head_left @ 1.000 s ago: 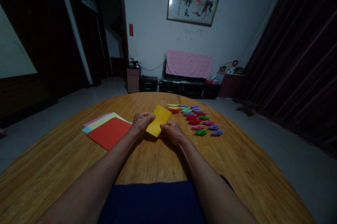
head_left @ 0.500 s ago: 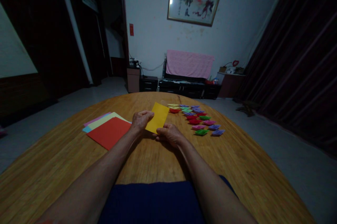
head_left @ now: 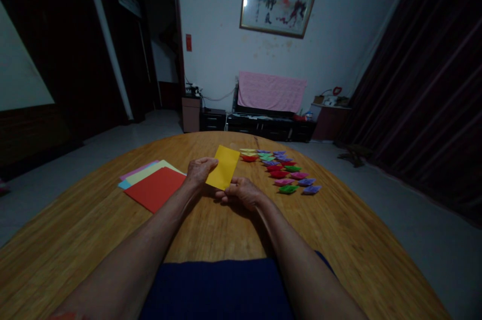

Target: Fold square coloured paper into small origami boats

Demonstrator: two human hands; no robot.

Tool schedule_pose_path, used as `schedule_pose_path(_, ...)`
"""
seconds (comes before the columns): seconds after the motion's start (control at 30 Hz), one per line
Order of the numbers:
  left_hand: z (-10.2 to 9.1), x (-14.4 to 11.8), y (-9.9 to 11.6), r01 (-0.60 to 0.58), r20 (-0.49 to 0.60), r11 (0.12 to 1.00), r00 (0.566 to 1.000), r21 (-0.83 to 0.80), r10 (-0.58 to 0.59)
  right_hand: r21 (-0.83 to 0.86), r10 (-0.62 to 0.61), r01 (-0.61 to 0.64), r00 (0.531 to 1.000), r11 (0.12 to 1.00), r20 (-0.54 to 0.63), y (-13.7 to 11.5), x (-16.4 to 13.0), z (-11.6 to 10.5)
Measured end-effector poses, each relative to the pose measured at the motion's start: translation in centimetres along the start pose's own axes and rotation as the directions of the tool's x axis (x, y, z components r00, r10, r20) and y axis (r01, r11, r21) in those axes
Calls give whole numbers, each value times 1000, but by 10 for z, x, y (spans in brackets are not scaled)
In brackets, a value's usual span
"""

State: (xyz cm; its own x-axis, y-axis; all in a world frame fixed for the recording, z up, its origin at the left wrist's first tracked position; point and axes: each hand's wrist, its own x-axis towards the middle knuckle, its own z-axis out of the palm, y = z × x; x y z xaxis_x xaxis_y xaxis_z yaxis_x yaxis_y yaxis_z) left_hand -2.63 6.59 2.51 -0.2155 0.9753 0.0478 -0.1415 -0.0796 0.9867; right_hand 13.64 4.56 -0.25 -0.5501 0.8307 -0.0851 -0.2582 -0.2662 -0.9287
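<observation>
A folded yellow paper (head_left: 224, 166) is held up on its edge above the round wooden table (head_left: 94, 229). My left hand (head_left: 199, 172) pinches its left side. My right hand (head_left: 243, 192) grips its lower right corner, fingers curled under. A stack of coloured sheets (head_left: 154, 182) with a red one on top lies just left of my left hand. To the right of the yellow paper sit several small folded paper pieces (head_left: 286, 172) in red, green, purple and pink.
The table edge curves away behind the folded pieces. Beyond it stand a low dark cabinet with a pink cloth (head_left: 270, 92) over it, a framed picture (head_left: 276, 6) on the wall and dark curtains (head_left: 425, 84) at the right.
The yellow paper has tilted up and turned more upright between my hands. My right hand slid slightly down and left to its lower corner.
</observation>
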Motion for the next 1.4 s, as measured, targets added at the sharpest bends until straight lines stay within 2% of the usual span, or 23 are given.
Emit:
schedule_pose_path(0.1, 1, -2, 1, -7, -1, 1000, 1000, 7, 7, 6, -32, 32, 999, 999, 27, -2, 0, -5)
schedule_pose_path(0.27, 9, -10, -3, 45, 81, 998, 996, 45, -49, 26, -146, 151, 978, 988, -148, -2, 4, -3)
schedule_pose_path(0.37, 12, -13, -3, 61, 104, 997, 992, 57, -66, 23, -124, 130, 978, 991, -169, -4, 5, 0)
schedule_pose_path(0.5, 9, -12, 1, 55, 106, 998, 993, 24, -57, 4, -55, 56, 990, 998, -133, -11, 2, -3)
schedule_pose_path(0.6, 7, -10, 1, 40, 86, 999, 995, 17, -42, 6, -67, 68, 987, 998, -147, -15, 0, -7)
schedule_pose_path(0.83, 7, -13, -5, 75, 158, 994, 984, 75, -86, 38, -198, 229, 904, 973, -378, -16, 4, -14)
schedule_pose_path(1.0, 7, -15, -5, 108, 147, 991, 982, 74, -118, 8, -194, 211, 910, 977, -367, -14, 4, -14)
schedule_pose_path(1.2, 3, -11, -9, 124, 223, 980, 962, 153, -157, -118, -315, 293, 868, 949, -384, -6, 8, -21)
schedule_pose_path(1.4, 4, -14, -2, 155, 193, 973, 963, 169, -187, -146, -300, 265, 886, 953, -352, -7, 8, -22)
